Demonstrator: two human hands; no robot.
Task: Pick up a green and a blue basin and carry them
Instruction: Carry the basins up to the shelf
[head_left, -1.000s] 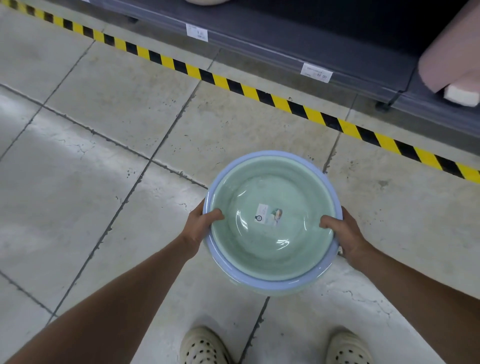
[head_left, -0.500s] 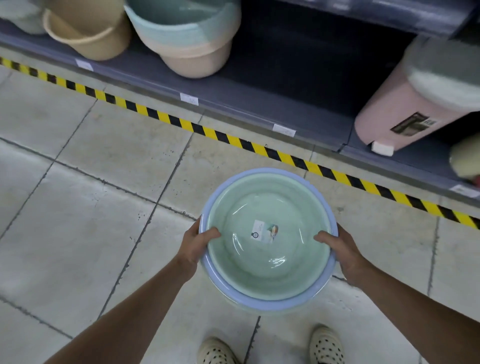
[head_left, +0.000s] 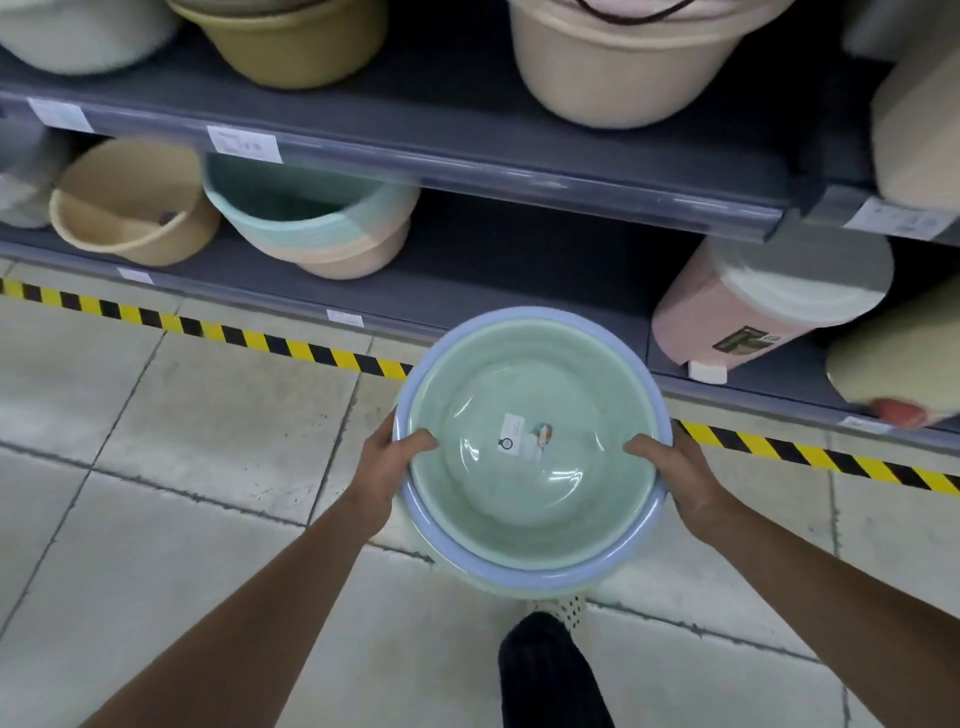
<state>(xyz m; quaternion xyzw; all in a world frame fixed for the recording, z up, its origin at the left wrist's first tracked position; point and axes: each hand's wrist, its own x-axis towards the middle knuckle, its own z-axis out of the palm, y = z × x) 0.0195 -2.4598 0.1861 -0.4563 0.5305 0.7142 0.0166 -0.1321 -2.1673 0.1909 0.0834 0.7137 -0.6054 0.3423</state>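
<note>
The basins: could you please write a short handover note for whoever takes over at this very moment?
Left hand: closed on the left rim of the basins, thumb inside.
Right hand: same grip on the right rim.
Green basin sits nested inside the blue basin, both held level above the floor, in front of the shelf.
Done: both picked up.
Left: carry them on; destination not visible.

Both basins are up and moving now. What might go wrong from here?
1. The green basin only sits nested in the blue basin; the left hand and right hand pinch the rims with thumbs hooked inside, so a tilt might slide it loose.
2. The basins hide the floor ahead, including most of one shoe.
3. The shelf is close and might get bumped.
</note>
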